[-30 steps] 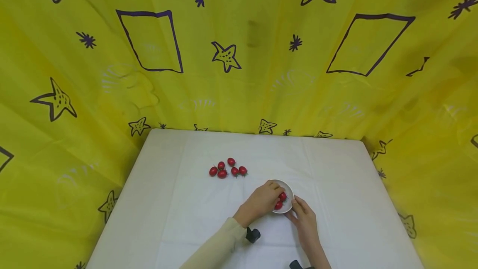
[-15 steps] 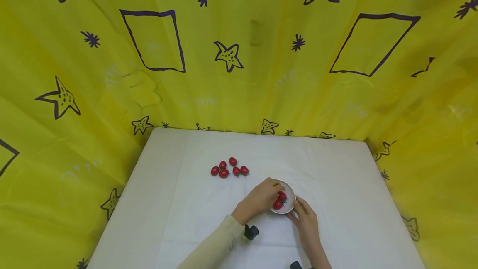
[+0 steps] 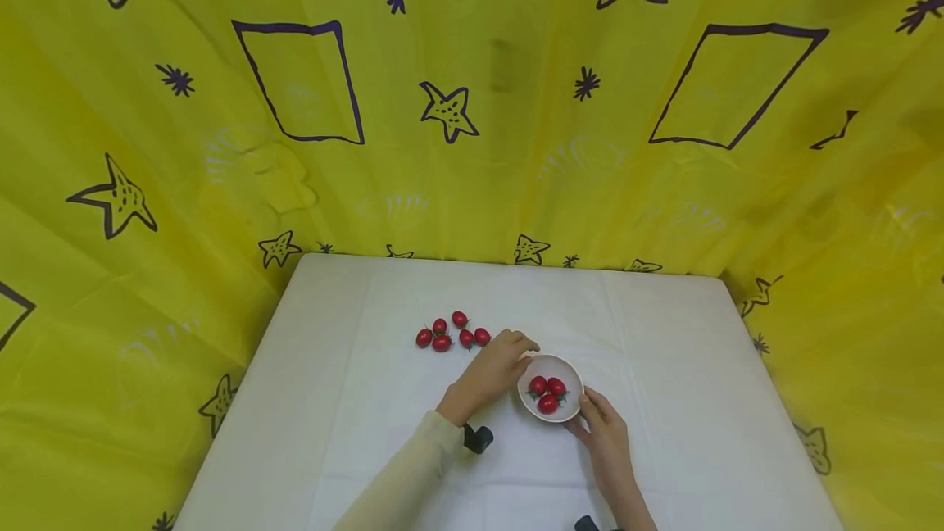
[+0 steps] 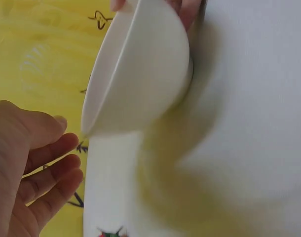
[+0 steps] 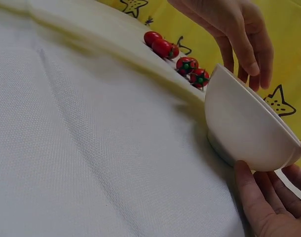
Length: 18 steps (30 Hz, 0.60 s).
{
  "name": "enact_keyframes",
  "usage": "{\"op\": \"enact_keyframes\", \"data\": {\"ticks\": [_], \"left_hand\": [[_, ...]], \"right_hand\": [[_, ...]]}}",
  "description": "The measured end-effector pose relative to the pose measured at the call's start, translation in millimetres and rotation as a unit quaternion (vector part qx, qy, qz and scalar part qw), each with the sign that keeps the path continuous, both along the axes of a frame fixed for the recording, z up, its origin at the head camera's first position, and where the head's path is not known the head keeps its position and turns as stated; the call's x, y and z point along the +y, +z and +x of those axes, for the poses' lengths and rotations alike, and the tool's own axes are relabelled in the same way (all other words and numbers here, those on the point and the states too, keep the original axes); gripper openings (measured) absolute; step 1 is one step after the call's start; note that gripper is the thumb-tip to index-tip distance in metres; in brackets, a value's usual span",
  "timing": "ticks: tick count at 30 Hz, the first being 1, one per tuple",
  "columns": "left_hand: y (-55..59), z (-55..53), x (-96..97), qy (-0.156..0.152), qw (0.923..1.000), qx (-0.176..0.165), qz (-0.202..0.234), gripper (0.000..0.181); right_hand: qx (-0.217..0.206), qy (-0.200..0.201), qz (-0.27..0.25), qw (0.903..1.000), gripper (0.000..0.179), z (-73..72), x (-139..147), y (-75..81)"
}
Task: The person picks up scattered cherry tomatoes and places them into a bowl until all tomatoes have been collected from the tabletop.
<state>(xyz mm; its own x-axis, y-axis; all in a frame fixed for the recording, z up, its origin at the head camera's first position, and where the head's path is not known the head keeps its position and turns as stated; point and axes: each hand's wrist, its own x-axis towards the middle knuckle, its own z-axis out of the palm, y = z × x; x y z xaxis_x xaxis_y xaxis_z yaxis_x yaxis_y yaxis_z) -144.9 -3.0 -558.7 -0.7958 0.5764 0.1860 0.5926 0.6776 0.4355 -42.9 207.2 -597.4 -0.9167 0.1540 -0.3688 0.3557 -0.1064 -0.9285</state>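
A white bowl [image 3: 525, 406] holds three cherry tomatoes [image 3: 548, 405] on the white-covered table. My right hand [image 3: 607, 438] grips the bowl's right side, thumb at the rim and fingers against the underside, as the right wrist view shows [image 5: 274, 207]. Just off the left rim is my left hand [image 3: 492, 369], its fingers loosely bent with nothing between them. The left wrist view shows a small gap between the left fingertips [image 4: 74, 143] and the bowl [image 4: 145, 74]. Several more cherry tomatoes [image 3: 441, 343] lie loose on the table beyond the left hand.
A white cloth [image 3: 383, 433] covers the table, whose far edge meets a yellow curtain [image 3: 472, 187] with dark star drawings. The curtain also stands along both sides. A black device [image 3: 479, 439] sits at the left wrist, another [image 3: 586, 524] at the right.
My left hand has come out of the bowl and moved left past its rim, leaving three tomatoes in plain view inside. The right hand keeps its grip on the bowl.
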Motion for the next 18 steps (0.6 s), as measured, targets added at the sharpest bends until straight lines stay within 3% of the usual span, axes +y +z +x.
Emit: {"op": "enact_keyframes", "data": {"ticks": [5,9,14,18], "left_hand": [[-5.9,-9.8,-22.2,0.037,0.9989,-0.026,-0.003,0.024],[-7.5,-14.1,-42.0,0.068,0.9966,-0.043,0.019,0.024],[-8.1,-16.2,-65.5,0.104,0.9931,-0.016,0.051,0.019],[-13.2,-18.1,-81.2,0.136,0.9893,0.024,0.047,0.019]], "right_hand": [[0.0,0.003,0.0,1.0,0.055,0.4,0.2,1.0],[0.002,0.003,0.002,1.0,0.055,1.0,0.7,0.8],[0.007,0.002,0.009,0.9999,0.055,0.8,0.5,0.1],[0.006,0.001,0.013,0.9999,0.055,0.8,-0.2,-0.2]]}}
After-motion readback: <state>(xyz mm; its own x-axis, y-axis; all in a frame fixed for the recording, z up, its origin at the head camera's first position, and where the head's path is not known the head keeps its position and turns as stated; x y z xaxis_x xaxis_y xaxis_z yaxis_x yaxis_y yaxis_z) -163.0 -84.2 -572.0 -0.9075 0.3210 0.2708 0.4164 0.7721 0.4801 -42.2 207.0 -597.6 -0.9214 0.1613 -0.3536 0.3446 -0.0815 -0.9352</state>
